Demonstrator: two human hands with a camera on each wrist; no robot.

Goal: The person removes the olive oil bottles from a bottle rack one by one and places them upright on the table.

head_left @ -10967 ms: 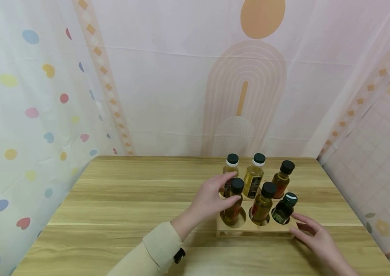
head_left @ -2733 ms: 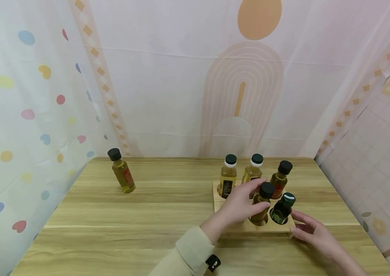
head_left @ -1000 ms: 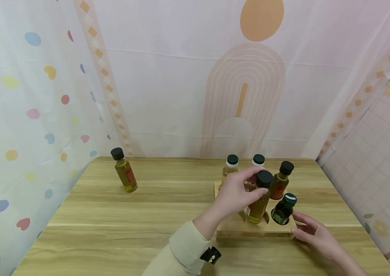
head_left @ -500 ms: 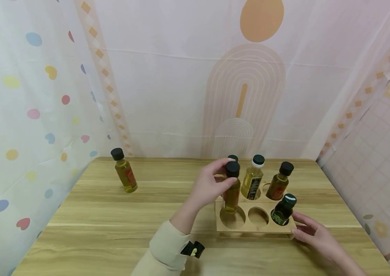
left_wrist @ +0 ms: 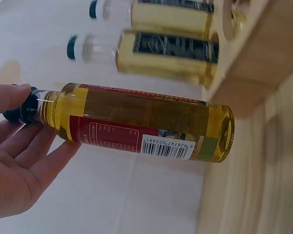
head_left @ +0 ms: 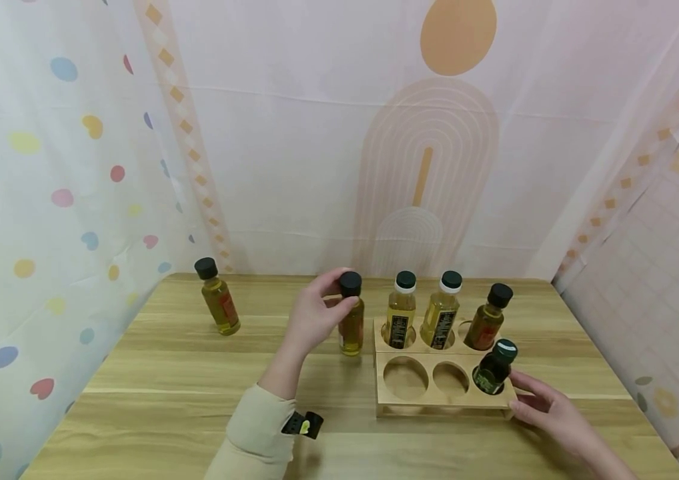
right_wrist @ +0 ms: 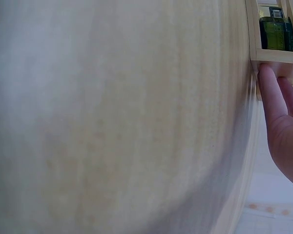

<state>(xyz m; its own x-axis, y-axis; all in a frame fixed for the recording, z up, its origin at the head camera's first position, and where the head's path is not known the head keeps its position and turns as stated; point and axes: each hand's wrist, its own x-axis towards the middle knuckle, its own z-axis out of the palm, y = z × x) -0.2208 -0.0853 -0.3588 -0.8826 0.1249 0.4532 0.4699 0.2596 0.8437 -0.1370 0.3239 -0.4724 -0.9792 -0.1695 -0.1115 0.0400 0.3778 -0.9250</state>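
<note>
Pinched at its black cap, an oil bottle (head_left: 351, 323) with a red label hangs upright from my left hand (head_left: 312, 317), just left of the wooden rack (head_left: 420, 395). In the left wrist view its barcode faces me, and the thumb and fingers (left_wrist: 31, 165) are at the cap and neck. My right hand (head_left: 555, 413) rests its fingertips on the rack's right end by the front corner. Beside them a dark green bottle (head_left: 493, 368) sits in the front right hole. Two front holes are vacant. The back row holds two pale oil bottles (head_left: 401, 313) and a red-labelled bottle (head_left: 488, 319).
Another red-labelled oil bottle (head_left: 219, 300) stands at the back left of the wood-grain table (head_left: 165, 400). Patterned cloth (head_left: 285, 167) hangs behind the table and along both sides.
My left hand has lifted the black-capped bottle out of the front middle hole and moved it left past the rack. Earlier, another bottle went from the rack to the back left. The right hand stays put.
</note>
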